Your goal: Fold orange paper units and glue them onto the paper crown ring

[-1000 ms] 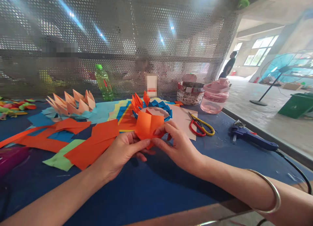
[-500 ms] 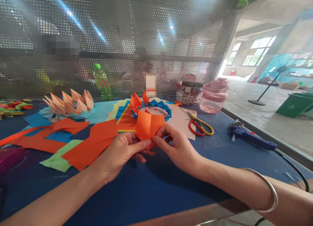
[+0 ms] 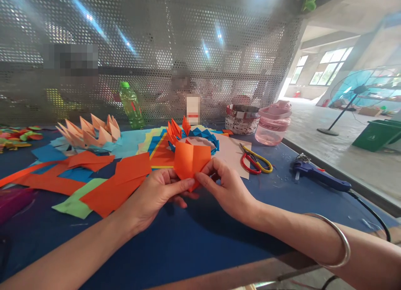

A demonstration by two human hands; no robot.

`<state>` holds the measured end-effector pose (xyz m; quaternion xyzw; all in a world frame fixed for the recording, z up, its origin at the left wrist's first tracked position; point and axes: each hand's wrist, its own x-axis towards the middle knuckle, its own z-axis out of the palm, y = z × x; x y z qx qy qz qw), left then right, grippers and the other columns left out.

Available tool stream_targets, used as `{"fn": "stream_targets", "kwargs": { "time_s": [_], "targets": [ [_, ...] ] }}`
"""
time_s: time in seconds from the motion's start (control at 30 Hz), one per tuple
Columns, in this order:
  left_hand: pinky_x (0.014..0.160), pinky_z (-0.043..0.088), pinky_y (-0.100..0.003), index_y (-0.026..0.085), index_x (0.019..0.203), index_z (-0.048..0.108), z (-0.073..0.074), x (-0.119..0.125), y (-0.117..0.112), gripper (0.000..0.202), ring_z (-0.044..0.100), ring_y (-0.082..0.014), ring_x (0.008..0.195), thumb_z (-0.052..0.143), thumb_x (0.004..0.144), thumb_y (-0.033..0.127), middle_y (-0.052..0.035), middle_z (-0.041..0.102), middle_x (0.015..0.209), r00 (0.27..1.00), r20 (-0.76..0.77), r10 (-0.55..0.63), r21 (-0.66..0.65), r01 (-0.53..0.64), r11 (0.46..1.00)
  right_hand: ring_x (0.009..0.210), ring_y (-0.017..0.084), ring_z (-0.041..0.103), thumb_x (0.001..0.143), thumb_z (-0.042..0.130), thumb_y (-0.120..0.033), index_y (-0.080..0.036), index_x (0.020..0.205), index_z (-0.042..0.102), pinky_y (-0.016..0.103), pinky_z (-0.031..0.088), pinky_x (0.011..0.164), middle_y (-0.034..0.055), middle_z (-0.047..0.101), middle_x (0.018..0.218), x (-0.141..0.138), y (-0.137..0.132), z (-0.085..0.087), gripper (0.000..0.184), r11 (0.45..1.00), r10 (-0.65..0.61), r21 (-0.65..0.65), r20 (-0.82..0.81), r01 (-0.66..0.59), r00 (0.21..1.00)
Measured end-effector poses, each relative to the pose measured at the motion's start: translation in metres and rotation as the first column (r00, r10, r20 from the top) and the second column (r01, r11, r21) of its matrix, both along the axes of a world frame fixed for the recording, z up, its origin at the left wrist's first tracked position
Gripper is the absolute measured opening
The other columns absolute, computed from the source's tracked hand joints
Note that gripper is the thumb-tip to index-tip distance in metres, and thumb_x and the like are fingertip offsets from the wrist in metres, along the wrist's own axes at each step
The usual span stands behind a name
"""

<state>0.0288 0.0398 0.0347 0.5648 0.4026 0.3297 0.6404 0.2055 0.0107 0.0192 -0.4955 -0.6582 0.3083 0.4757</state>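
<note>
We see an orange folded paper piece [image 3: 192, 162] at centre of the frame, held up between both hands, a little above the table. The L hand [image 3: 156, 200] holds it from the lower left, w/ thumb and fingers closed on its lower edge. The R hand [image 3: 227, 192] pinches the right side narrowly, w/ fingertips [image 3: 203, 175] pressed on the paper. A metal bangle [image 3: 347, 244] sits on the R wrist.

Just behind the piece is a blue and orange folded paper ring [image 3: 203, 134]; we cannot tell if they touch. Under the hands is a dark blue table [image 3: 175, 248]. Left of centre lie loose orange paper sheets [image 3: 130, 169] and a green paper strip [image 3: 73, 206], and behind them a pale orange folded paper crown [image 3: 90, 131]. To the right are a pale paper sheet [image 3: 232, 160], red and yellow scissors [image 3: 254, 164] and, further right, a blue hot glue gun [image 3: 319, 177] w/ black cord.

At the back are a green plastic bottle [image 3: 130, 106], a paper-covered tub [image 3: 242, 119] and a pink plastic container [image 3: 272, 129], before a perforated metal screen [image 3: 219, 39]. At upper right stands a fan [image 3: 357, 89].
</note>
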Motion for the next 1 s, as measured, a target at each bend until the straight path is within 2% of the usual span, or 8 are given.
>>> {"fn": "stream_targets", "kwargs": {
  "time_s": [0.43,0.63,0.87,0.97,1.0],
  "targets": [
    [0.049,0.05,-0.017,0.017,0.083,0.074,0.0006,0.0017,-0.0014,0.016,0.071,-0.016,0.069,0.08,0.071,0.027,-0.0037,0.076,0.078,1.0,-0.014,0.008,-0.003,-0.008,1.0,0.06,0.01,0.05,0.085,0.059,-0.027,-0.019,0.074,0.053,0.023,0.038,0.055,-0.0027,0.061,0.067,-0.001,0.0006,0.0001,0.015,0.999,-0.026,0.034,0.01,0.026,1.0],
    [0.052,0.05,-0.017,0.017,0.083,0.074,-0.0005,-0.0012,0.0,0.015,0.07,-0.0152,0.071,0.077,0.075,0.029,-0.0035,0.075,0.076,1.0,-0.017,-0.022,-0.011,0.022,1.0,0.06,0.01,0.049,0.085,0.061,-0.024,-0.019,0.072,0.055,0.023,0.036,0.054,-0.0028,0.061,0.068,-0.0008,0.0004,0.0024,0.016,0.996,-0.031,0.084,0.065,0.026,0.997],
    [0.051,0.05,-0.018,0.017,0.079,0.075,-0.002,-0.0002,0.0001,0.018,0.069,-0.0167,0.069,0.08,0.07,0.032,-0.0044,0.074,0.072,1.0,-0.028,0.0,0.015,0.0,1.0,0.061,0.01,0.05,0.086,0.06,-0.024,-0.019,0.071,0.053,0.024,0.037,0.056,-0.0026,0.06,0.068,-0.0005,-0.0001,0.0013,0.017,0.995,-0.026,0.099,0.078,0.018,0.997],
    [0.051,0.05,-0.019,0.018,0.079,0.074,-0.0006,-0.0003,-0.0008,0.019,0.069,-0.0162,0.068,0.08,0.07,0.033,-0.004,0.074,0.073,1.0,-0.027,0.015,0.036,-0.014,0.999,0.062,0.011,0.053,0.082,0.063,-0.025,-0.021,0.085,0.05,0.025,0.039,0.057,-0.0036,0.061,0.071,-0.0015,0.0022,-0.0018,0.014,0.996,-0.029,0.088,-0.025,0.031,0.999],
    [0.051,0.05,-0.019,0.018,0.079,0.074,-0.0001,-0.0004,-0.0009,0.019,0.069,-0.0161,0.068,0.08,0.07,0.033,-0.0039,0.074,0.073,1.0,-0.026,0.016,0.045,-0.015,0.999,0.063,0.012,0.054,0.081,0.064,-0.026,-0.021,0.094,0.047,0.025,0.04,0.058,-0.0041,0.062,0.073,-0.0018,0.0035,-0.0028,0.022,0.997,-0.027,0.075,-0.083,0.033,0.996]
  ]
}}
